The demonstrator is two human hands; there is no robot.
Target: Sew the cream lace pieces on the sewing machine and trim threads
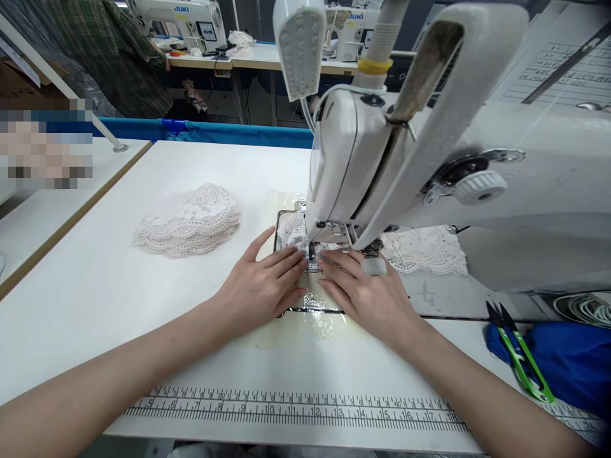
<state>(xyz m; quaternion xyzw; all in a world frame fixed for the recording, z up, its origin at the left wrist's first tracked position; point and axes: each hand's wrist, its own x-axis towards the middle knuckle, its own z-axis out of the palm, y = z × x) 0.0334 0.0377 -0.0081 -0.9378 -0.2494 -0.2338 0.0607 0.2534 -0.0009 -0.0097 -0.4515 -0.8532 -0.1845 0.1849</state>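
A white sewing machine [353,159] stands over the table, its presser foot [312,250] down between my hands. White lace [292,228] lies under the foot and runs behind it. My left hand [262,280] rests flat on the lace's left side with its fingers spread. On the right side, my right hand [360,286] lies palm down with fingers apart, its fingertips on the lace near the foot. More lace [424,250] shows beyond my right hand, under the machine arm. A pile of lace pieces [191,221] sits on the table to the left.
Green-handled snips [522,356] lie on blue cloth [573,362] at the right. A ruler strip [305,409] runs along the table's front edge. Other sewing machines [186,25] stand at the back, near a person in a plaid shirt [109,57]. Papers [563,70] are at the upper right.
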